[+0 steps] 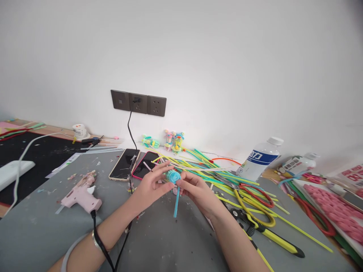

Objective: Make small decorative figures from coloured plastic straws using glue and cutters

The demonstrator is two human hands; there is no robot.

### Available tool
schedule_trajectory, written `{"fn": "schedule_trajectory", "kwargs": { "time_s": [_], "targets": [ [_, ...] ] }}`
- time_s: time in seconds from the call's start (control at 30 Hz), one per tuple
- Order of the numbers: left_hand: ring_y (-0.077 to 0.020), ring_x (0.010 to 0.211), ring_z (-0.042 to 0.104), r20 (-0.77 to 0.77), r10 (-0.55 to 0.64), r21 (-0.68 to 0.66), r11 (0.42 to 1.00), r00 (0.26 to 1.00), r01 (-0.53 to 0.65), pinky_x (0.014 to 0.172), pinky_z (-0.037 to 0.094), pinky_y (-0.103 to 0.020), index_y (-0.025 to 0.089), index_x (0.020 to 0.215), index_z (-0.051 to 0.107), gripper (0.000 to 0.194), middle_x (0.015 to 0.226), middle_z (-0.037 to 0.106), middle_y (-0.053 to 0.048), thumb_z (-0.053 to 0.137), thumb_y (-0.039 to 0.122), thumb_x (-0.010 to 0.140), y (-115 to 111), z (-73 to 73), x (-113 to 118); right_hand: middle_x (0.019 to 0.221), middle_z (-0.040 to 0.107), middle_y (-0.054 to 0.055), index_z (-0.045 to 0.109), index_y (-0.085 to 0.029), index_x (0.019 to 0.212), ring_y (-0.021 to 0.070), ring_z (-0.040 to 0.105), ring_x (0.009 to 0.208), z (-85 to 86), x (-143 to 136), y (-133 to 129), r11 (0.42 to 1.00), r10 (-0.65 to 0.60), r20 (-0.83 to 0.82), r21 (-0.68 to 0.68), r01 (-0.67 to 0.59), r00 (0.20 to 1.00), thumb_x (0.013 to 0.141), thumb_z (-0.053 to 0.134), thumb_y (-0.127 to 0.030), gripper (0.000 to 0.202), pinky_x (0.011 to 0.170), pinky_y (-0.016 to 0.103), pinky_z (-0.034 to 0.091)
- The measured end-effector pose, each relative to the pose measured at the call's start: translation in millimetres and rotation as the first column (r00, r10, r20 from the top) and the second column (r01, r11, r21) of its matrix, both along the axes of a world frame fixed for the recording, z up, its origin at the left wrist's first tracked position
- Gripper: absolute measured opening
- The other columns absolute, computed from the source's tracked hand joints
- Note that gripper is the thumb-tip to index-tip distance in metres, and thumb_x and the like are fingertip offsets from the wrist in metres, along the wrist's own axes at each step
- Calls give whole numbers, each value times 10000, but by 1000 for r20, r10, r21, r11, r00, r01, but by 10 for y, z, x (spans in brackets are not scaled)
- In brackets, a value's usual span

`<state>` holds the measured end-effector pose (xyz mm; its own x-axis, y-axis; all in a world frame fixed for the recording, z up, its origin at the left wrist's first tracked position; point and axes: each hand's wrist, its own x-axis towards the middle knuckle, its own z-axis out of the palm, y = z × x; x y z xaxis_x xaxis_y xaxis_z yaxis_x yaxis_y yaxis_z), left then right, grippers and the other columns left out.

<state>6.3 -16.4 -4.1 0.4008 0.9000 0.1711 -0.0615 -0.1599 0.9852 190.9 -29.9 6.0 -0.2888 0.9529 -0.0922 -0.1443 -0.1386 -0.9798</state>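
Fuzzy blue coil (174,176) sits pinched between left hand (154,183) and right hand (197,192).

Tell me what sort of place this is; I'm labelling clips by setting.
Probably a home craft table: pipe cleaners, a pink glue gun and small fuzzy figures by the wall.

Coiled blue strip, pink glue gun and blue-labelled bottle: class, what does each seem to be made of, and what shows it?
Coiled blue strip: perhaps fuzzy craft stem, matte; it bends tightly and its surface looks soft.
Pink glue gun: probably moulded plastic; smooth, even colour.
Bottle: likely thin plastic, slightly glossy; its upper part looks see-through.
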Motion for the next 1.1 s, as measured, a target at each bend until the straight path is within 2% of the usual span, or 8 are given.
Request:
{"fn": "schedule_trajectory", "kwargs": {
  "time_s": [0.13,0.2,0.4,0.53,0.63,0.73,0.93,1.1],
  "targets": [
    [-208,871,655,-269,73,155,987,960,-31,702,552,-287,207,1195,667,401,1138,698,-101,691,315,810,39,-54,-11,598,559,-33,554,-199,678,119,469,578,-8,30,12,1000,15,3,7,-15,1000,730,788,-464,358,616,267,357],
    [-204,800,646,-399,108,227,974,911,-16,679,523,-283,206,1115,708,321,962,733,-71,679,323,818,53,-79,-23,589,552,-38,552,-199,675,116,463,566,1,61,24,1000,-5,1,16,5,1000,721,794,-464,361,603,264,347],
    [-314,1082,585,-595,60,260,958,801,122,906,471,-387,253,1065,766,338,1087,725,-83,765,350,740,33,-111,-41,579,507,-58,546,-197,666,102,431,559,35,162,47,999,-29,28,43,27,999,705,811,-463,377,587,250,337],
    [-261,996,614,-429,33,203,977,903,61,858,480,-338,242,1070,747,326,1075,722,-66,707,422,801,27,-39,-37,625,523,-35,556,-193,677,124,460,615,19,148,41,991,91,118,83,-101,989,731,784,-492,380,612,264,357],
    [-222,886,631,-239,11,75,997,971,7,782,486,-307,199,1049,735,346,974,731,-67,611,469,872,45,14,-41,627,475,-39,527,-196,672,124,429,624,14,103,30,984,106,174,125,-129,979,761,754,-500,389,595,261,329],
    [-214,853,628,-127,-33,-28,999,991,29,743,482,-294,172,948,743,321,906,721,-69,659,461,837,64,20,-43,625,420,-48,504,-200,666,116,379,605,11,67,21,979,101,210,153,-134,972,769,740,-509,402,568,258,291],
    [-143,664,565,-111,-23,-85,996,994,13,623,441,-249,159,796,722,289,722,651,-19,722,448,781,81,-42,-49,632,395,-52,503,-195,676,107,337,592,-16,59,21,974,111,253,166,-156,961,777,735,-500,397,555,261,255],
    [-99,551,469,-147,7,-74,997,989,-18,535,361,-222,149,724,688,298,624,581,13,720,442,767,101,-53,-54,658,499,-29,559,-187,709,121,430,616,2,91,48,983,59,277,153,-104,959,799,689,-570,415,582,266,329]
  ]
}}
